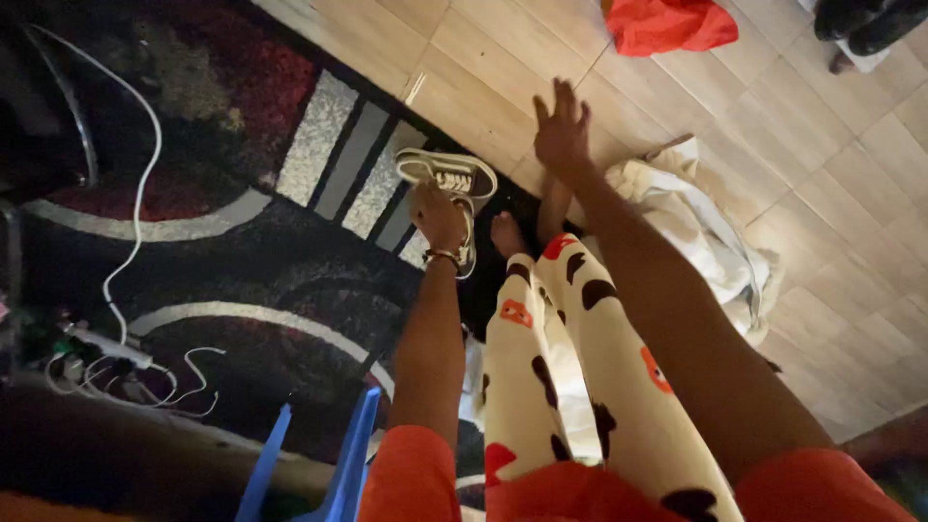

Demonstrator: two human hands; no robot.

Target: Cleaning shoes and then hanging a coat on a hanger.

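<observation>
Two hands reach forward: the left hand [437, 215] grips a pale sneaker [450, 180] at about eleven o'clock of the bare feet [507, 235], over the dark patterned rug [242, 242]. At one o'clock, the right hand [562, 130] hovers with fingers spread, holding nothing, near a white cloth [706, 232].

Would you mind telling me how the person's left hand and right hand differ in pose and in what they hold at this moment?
The left hand is closed on a pale sneaker by its heel end, while the right hand holds nothing. The left hand's fingers are curled; the right hand's fingers are spread open, reaching out over the tiled floor. The left hand has a bracelet at its wrist; the right wrist is bare. Both arms stretch forward past the patterned trousers.
</observation>
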